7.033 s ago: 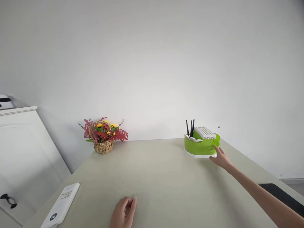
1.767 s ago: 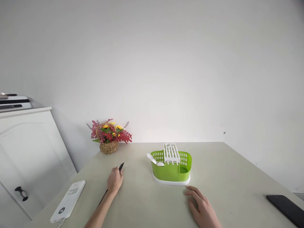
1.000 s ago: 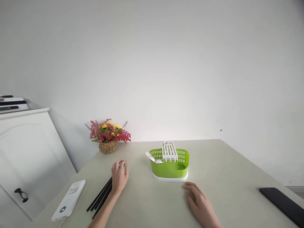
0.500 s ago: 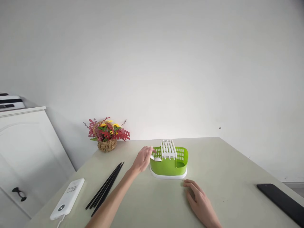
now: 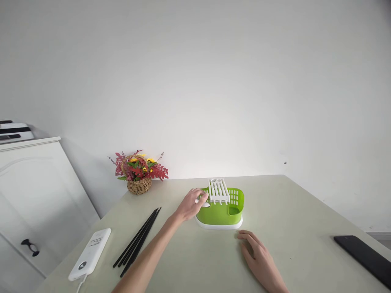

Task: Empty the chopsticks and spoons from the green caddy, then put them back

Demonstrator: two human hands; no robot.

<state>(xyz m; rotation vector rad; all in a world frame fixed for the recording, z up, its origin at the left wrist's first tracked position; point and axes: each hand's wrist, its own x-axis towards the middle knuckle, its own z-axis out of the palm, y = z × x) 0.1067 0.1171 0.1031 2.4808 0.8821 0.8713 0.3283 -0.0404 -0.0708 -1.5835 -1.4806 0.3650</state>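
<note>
My left hand (image 5: 193,203) is at the left end of a green basket (image 5: 218,215) with a white base. Its fingers curl over that rim and close around a white spoon (image 5: 197,201), mostly hidden by the hand. Beside the fingers, the rounded white end of another spoon (image 5: 207,204) shows in the basket. A white slotted rack (image 5: 219,191) sits across the basket's middle. My right hand (image 5: 256,256) lies on the table in front of the basket's right end, holding nothing, its fingers loosely stretched out and apart from the basket.
Several black chopsticks (image 5: 139,240) lie beside my left forearm. Farther left is a white device (image 5: 91,254) with a cable. A wicker basket of flowers (image 5: 139,186) stands near the wall. A black phone (image 5: 363,258) lies at right; a white cabinet (image 5: 39,203) stands left.
My left hand has moved slightly right, farther over the basket's left end, and now covers more of the spoons. My right hand stays resting on the table. The view has shifted slightly.
</note>
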